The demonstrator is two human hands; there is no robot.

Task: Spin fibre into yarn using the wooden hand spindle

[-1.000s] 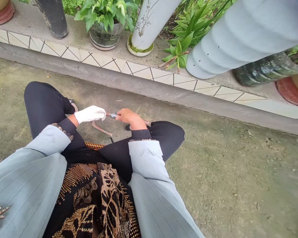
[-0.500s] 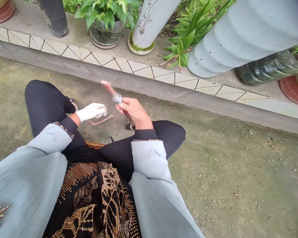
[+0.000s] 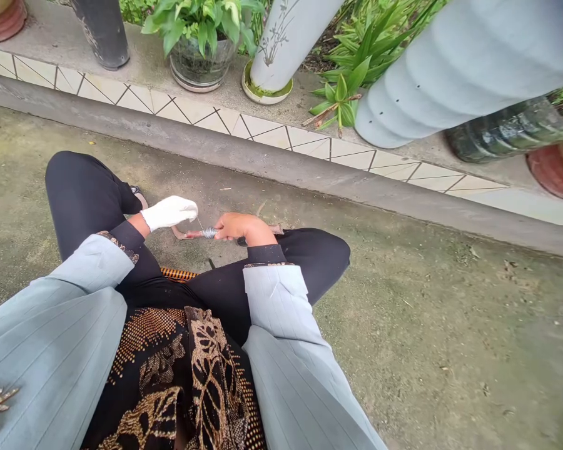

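A white glove covers my left hand, and its fingers are closed. A thin strand of silvery wire runs from them down to the stick. My bare right hand is wrapped around a reddish-brown stick, which lies roughly level across my lap side. Just left of my right fingers, a band of silvery wire is wound around the stick. The stick's other end shows beyond my wrist. Low on the ground behind, a bent brown piece is partly hidden by the stick and glove.
Ahead runs a low concrete ledge with a tiled edge. On it stand a potted plant, a pale column in a dish, a ribbed grey vessel and a dark ribbed container. My bent knees flank both hands over the concrete ground.
My right hand has turned the stick from upward-slanting to nearly level and lowered it slightly. The strand between my gloved hand and the stick now shows. My left hand has barely shifted.
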